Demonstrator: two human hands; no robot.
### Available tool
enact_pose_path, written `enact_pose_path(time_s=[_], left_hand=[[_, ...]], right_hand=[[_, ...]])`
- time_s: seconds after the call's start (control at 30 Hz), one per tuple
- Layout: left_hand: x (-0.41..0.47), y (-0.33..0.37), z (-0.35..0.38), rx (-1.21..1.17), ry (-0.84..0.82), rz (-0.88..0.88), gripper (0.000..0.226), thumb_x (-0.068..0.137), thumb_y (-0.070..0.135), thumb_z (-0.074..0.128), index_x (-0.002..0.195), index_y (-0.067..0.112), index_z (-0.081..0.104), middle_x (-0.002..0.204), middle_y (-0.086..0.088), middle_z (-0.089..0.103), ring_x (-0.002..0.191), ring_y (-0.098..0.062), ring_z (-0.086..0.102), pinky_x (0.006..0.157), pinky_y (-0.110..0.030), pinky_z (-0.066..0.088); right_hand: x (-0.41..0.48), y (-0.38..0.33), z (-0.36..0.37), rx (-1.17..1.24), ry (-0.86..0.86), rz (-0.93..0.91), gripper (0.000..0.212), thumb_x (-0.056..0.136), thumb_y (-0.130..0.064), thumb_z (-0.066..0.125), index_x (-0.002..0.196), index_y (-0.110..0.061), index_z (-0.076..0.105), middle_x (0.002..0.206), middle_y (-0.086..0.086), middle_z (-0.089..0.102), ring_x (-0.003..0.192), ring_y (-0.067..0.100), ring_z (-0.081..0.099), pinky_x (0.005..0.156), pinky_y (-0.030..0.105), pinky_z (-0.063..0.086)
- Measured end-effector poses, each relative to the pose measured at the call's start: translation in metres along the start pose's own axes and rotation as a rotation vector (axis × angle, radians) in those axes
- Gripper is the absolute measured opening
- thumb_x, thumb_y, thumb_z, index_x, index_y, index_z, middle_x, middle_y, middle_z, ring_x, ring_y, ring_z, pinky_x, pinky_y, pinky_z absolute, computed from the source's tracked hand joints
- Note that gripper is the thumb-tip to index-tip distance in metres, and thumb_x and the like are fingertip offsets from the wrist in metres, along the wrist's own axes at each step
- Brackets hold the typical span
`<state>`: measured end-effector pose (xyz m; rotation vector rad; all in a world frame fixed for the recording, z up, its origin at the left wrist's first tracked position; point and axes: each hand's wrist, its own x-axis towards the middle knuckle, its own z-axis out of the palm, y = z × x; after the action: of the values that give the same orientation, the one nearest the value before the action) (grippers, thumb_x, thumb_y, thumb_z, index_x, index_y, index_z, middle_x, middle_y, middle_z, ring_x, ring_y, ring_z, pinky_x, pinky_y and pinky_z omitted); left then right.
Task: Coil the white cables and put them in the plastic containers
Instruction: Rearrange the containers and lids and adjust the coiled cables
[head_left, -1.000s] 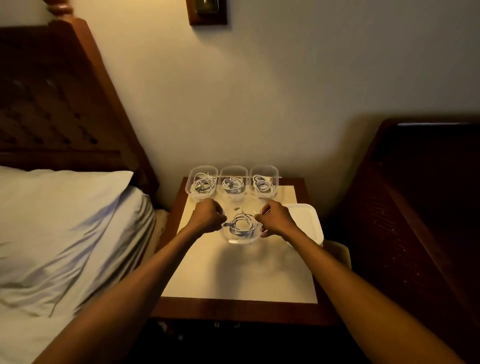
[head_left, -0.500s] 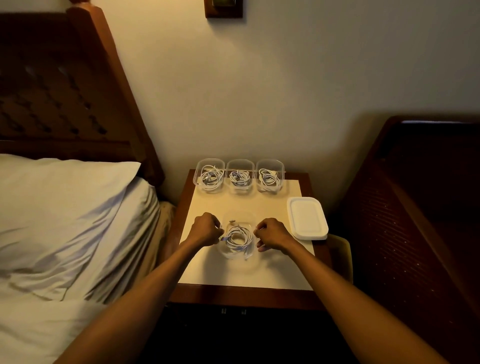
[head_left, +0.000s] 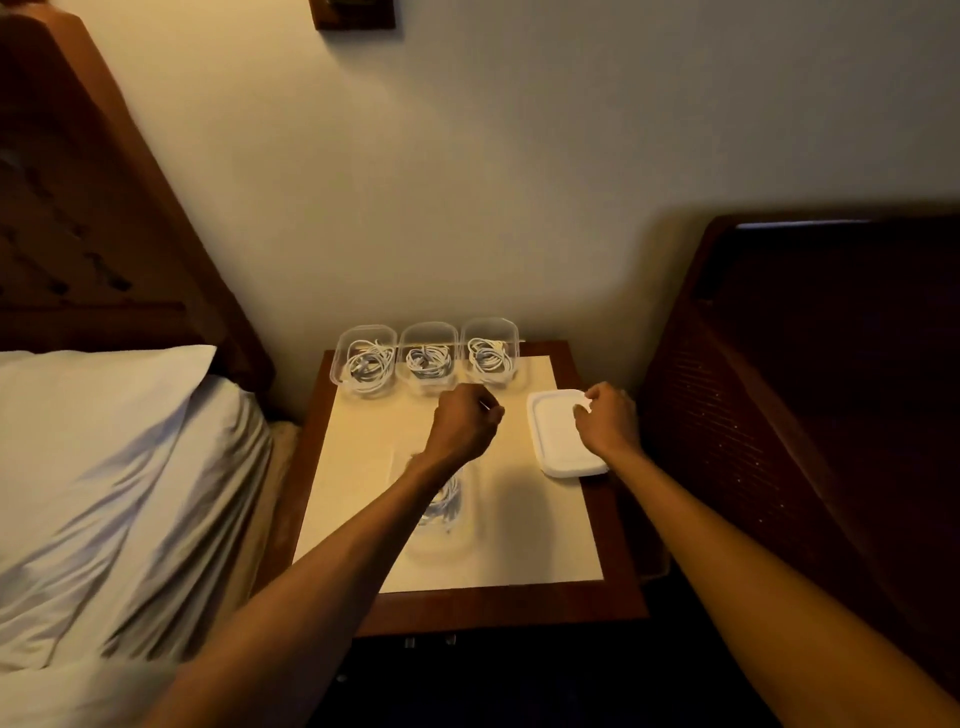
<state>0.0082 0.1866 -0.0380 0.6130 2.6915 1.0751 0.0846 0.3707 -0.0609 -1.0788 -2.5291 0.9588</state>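
Both hands have left the sides of the near plastic container (head_left: 442, 519). It now sits uncovered on the counter (head_left: 519, 545), under the left forearm and well behind the left hand's knuckles. The coiled white cable (head_left: 445, 500) inside it is blurred but looks settled.

The left hand (head_left: 467, 423) has gone forward, fingers curled. A thin pale sliver shows at its knuckles, and I cannot tell whether it holds anything. The right hand (head_left: 605, 418) has crossed to the white lid stack (head_left: 558, 449) and curls its fingers over the far corner.

Likely trouble:
- The forearm passes right over the open container. Drawing it back low could clip the rim, slide the container or spill the coil.
- A springy coil may lift before a lid goes on.
- The stack lies by the counter's right edge, just under the right hand. A pull on one corner could lift several lids or push the rest off.

Beyond the left hand, the three filled containers (head_left: 428, 358) stand in a row, close enough for a knuckle to bump.
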Motion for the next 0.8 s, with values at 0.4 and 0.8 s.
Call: enact_pose_path(time_s=[0.4, 0.8], left_hand=[[0.016, 0.016, 0.09, -0.041, -0.036, -0.306, 0.029, 0.084, 0.021, 0.076, 0.104, 0.002, 0.066, 0.109, -0.014, 0.067, 0.1, -0.033, 0.063, 0.083, -0.036, 0.051], [0.014, -0.006, 0.063, 0.018, -0.05, -0.454, 0.046, 0.073, 0.03, 0.082, 0.106, 0.004, 0.063, 0.11, -0.014, 0.065, 0.099, -0.034, 0.063, 0.078, -0.037, 0.052]], right_hand=[[0.015, 0.049, 0.016, 0.017, -0.023, 0.132, 0.014, 0.09, -0.011, 0.067, 0.103, -0.01, 0.068, 0.113, 0.011, 0.065, 0.1, 0.027, 0.065, 0.081, 0.037, 0.055], [0.011, 0.033, 0.029, 0.033, -0.218, 0.175, 0.016, 0.085, -0.01, 0.071, 0.1, -0.007, 0.071, 0.111, 0.011, 0.067, 0.102, 0.027, 0.064, 0.084, 0.037, 0.054]])
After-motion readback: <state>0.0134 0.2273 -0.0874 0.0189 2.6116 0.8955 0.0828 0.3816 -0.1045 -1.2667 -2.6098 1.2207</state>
